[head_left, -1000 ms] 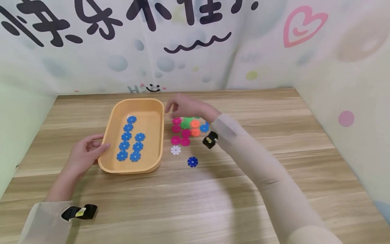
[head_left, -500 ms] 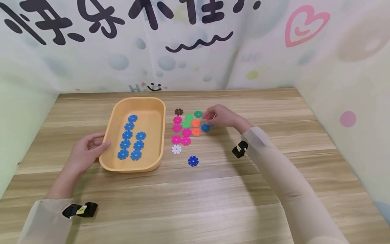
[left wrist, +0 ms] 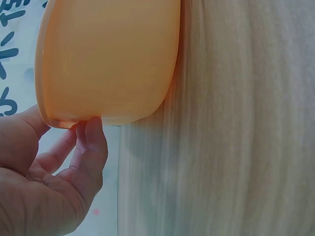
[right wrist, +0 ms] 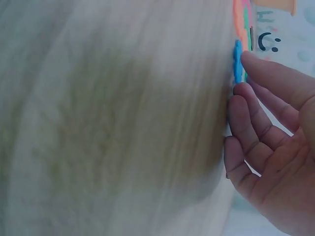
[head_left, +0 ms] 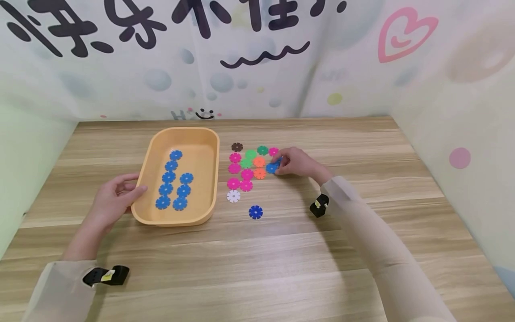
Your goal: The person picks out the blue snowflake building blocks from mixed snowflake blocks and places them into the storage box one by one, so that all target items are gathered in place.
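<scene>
My left hand (head_left: 118, 197) grips the left rim of a pale orange tray (head_left: 217, 179), thumb over the edge and fingers beneath, as the left wrist view also shows. Inside the tray, blue notched snowflake discs (head_left: 168, 176) lie in two rows. My right hand (head_left: 299, 163) pinches at a blue snowflake disc (head_left: 272, 168) on the table. In the right wrist view the thumb touches that blue disc (right wrist: 238, 61), with curled fingers just beside it. The fingers partly cover another blue piece behind it.
Between tray and right hand lie pink (head_left: 246, 185), green (head_left: 246, 163) and orange discs (head_left: 259, 173), plus a brown disc (head_left: 237, 146). A white disc (head_left: 233, 196) and a dark blue disc (head_left: 255, 212) lie nearer. A printed backdrop (head_left: 257, 89) stands behind the table.
My right hand has moved right from beside the tray's rim, over the loose discs, then slightly down to the blue disc. My left hand keeps its grip on the tray.
</scene>
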Demonstrator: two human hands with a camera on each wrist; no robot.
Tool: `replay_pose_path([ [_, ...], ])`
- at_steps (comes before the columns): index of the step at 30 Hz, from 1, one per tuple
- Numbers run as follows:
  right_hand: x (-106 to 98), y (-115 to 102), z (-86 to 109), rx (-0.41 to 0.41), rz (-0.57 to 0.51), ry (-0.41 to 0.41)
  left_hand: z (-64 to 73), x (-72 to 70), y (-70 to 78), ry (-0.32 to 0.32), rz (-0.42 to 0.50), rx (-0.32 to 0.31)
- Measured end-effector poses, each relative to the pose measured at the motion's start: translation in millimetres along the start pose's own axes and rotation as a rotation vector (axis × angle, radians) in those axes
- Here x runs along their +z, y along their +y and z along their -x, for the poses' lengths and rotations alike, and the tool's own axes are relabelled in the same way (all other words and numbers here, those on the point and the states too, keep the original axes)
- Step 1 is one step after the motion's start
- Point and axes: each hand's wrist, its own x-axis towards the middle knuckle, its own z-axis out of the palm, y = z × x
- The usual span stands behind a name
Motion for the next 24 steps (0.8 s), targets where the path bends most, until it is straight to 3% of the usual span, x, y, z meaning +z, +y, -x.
replay_pose_path([
  [24,2.1,-7.2,-2.3,0.019,0.087,-0.016,-0.5,-0.8,-1.4,-0.002,0.022,0.004],
])
